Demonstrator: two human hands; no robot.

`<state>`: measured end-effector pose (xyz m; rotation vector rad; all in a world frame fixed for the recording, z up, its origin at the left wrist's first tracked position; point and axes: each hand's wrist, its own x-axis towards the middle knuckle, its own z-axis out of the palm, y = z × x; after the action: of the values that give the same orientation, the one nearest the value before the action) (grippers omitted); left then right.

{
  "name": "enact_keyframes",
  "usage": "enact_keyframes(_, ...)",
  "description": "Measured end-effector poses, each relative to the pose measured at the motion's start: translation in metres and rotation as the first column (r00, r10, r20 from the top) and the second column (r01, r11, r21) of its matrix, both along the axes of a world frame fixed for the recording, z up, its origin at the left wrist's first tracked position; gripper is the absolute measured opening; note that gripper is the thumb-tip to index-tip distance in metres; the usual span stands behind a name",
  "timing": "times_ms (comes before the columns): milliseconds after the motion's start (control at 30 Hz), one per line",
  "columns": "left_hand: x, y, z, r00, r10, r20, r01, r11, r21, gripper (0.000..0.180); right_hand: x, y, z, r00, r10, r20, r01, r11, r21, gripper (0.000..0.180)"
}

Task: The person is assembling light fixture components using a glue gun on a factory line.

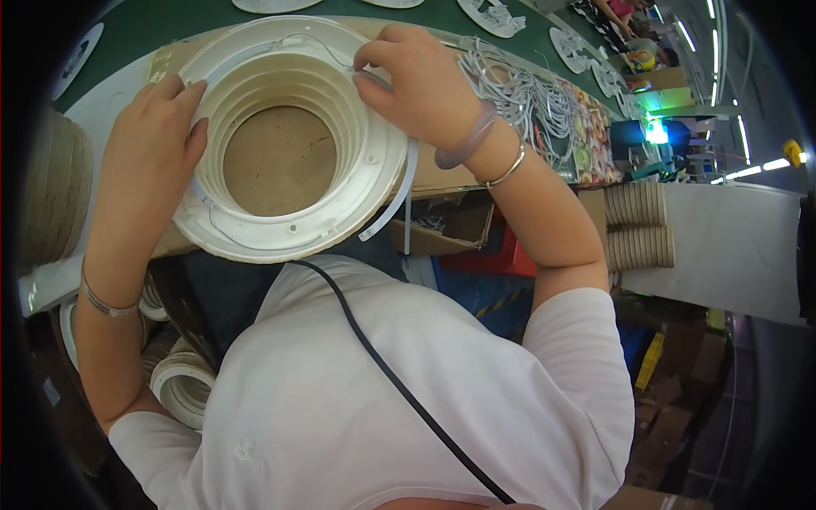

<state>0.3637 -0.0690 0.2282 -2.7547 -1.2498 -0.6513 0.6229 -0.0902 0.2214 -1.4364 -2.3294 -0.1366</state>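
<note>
A white round ring frame [380, 170] sits before me on top of more stacked rings, brown board showing through its round opening. A narrow, flexible white strip [393, 208] hangs past its right edge with a loose end. Another length of strip [242, 61] follows the far left of the inner wall, and a thin wire [319, 38] loops above it. My right hand [416, 72] is closed in a pinch on the strip at the upper right, though its fingers partly hide it. Thumb and fingers of my left hand [157, 140] grip the ring's left side.
A bundle of white cables [527, 93] lies to the right of the ring. Stacked rings stand at left [55, 191] and right [637, 225]. Below the table edge are a cardboard box [446, 229] and a red bin [501, 251]. White plates lie on the green surface [170, 25] beyond.
</note>
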Motion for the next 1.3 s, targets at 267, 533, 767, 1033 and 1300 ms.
enact_keyframes(267, -0.001, 0.012, -0.002, 0.999, 0.036, -0.013, -0.037, 0.993, -0.112, 0.017, 0.0, -0.003, -0.009, 0.993, -0.026, -0.114, 0.026, 1.0, 0.0, 0.01)
enact_keyframes(533, 0.001, 0.012, -0.001, 0.996, 0.013, -0.092, -0.018, 0.998, -0.056, 0.018, 0.004, -0.004, -0.009, 0.979, -0.072, -0.192, 0.067, 0.997, -0.033, 0.01)
enact_keyframes(767, 0.005, 0.005, 0.007, 0.999, 0.032, -0.024, -0.035, 0.988, -0.152, 0.025, 0.005, -0.013, 0.009, 0.984, 0.006, -0.177, -0.025, 0.994, -0.108, 0.016)
enact_keyframes(1033, -0.005, -0.031, 0.03, 0.904, -0.404, 0.142, 0.416, 0.751, -0.512, 0.024, -0.014, -0.077, 0.024, 0.881, 0.308, -0.358, -0.43, 0.837, -0.338, 0.019)
enact_keyframes(1300, -0.006, -0.017, 0.022, 0.899, -0.426, 0.1, 0.373, 0.627, -0.684, 0.017, -0.011, -0.076, 0.018, 0.845, 0.32, -0.427, -0.498, 0.761, -0.416, 0.015)
